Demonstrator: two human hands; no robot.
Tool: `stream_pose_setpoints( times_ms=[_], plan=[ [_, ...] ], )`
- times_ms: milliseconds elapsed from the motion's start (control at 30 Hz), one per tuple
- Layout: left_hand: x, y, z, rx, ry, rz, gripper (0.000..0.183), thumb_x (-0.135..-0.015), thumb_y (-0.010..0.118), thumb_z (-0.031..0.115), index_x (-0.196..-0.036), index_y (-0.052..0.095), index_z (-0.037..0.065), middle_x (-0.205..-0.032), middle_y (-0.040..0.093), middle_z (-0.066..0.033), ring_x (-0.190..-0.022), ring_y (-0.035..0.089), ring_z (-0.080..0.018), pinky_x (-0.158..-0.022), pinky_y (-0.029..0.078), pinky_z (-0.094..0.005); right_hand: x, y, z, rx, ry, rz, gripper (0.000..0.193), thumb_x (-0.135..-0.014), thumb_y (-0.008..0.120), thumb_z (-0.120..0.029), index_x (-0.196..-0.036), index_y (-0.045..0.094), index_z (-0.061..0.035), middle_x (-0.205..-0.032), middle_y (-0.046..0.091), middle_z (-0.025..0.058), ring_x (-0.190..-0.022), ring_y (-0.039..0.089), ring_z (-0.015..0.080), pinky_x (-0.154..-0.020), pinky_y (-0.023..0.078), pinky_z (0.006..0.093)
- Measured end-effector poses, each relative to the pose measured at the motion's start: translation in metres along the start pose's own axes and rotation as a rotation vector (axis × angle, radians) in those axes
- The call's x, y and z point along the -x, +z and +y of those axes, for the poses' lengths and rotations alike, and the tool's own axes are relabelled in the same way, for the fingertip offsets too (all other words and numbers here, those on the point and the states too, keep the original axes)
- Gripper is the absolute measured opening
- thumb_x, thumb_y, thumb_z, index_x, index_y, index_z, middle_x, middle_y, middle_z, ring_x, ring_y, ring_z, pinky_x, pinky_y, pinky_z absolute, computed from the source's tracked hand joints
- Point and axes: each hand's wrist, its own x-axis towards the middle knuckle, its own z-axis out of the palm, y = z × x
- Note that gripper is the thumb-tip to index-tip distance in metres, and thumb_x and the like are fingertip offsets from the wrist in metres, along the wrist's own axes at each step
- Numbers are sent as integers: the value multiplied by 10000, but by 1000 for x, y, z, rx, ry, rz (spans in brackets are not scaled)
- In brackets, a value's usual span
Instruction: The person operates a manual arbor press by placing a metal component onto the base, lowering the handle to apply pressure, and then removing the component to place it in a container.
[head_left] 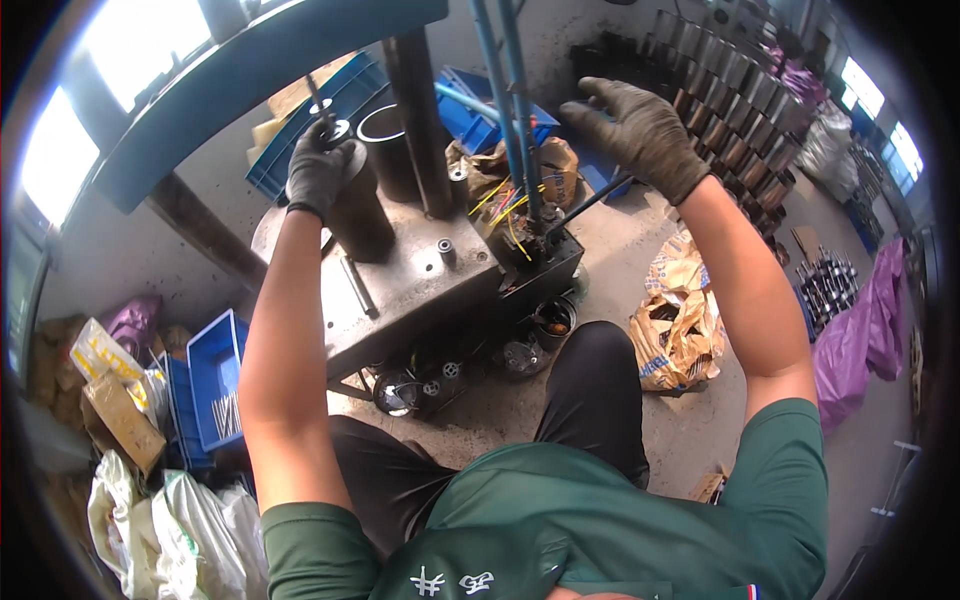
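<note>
My left hand (322,172), in a grey work glove, is closed at the top of a dark metal cylinder (360,215) standing on the machine table. A thin metal rod with a collar (318,103) rises out of its grip; the fingers partly hide what lies below. Beside it stands another open-topped cylinder (384,128). My right hand (635,130), in a soiled brown-grey glove, is raised in the air with fingers stretched out, holding nothing. It is right of the blue pipes (515,95) and above a dark lever bar (590,203).
A loose metal pin (357,285) and a small bushing (446,247) lie on the steel table (400,305). Blue bins (215,380) and white sacks (190,530) are at left. A torn paper sack (680,330) sits on the floor; stacked metal cylinders (730,120) stand at far right.
</note>
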Motion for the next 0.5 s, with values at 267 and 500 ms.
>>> stream_pose_setpoints(
  times_ms=[267, 500],
  plan=[
    [153, 71, 37, 207, 281, 73, 395, -864, 807, 64, -1209, 637, -26, -1319, 617, -137, -1184, 632, -229, -980, 533, -356, 167, -27, -43, -65, -225, 313, 428, -909, 694, -331, -1245, 666, -66, -1173, 692, 107, -1177, 636, 328, -1142, 358, 584],
    [342, 171, 107, 164, 252, -425, 799, -857, 846, 293, -1526, 472, 68, -1391, 572, -162, -1163, 607, -297, -1001, 509, -417, 305, 44, -84, -824, 266, 276, 903, -870, 814, -487, -1569, 405, -87, -1430, 564, 173, -1284, 578, 307, -1118, 424, 447]
  ],
)
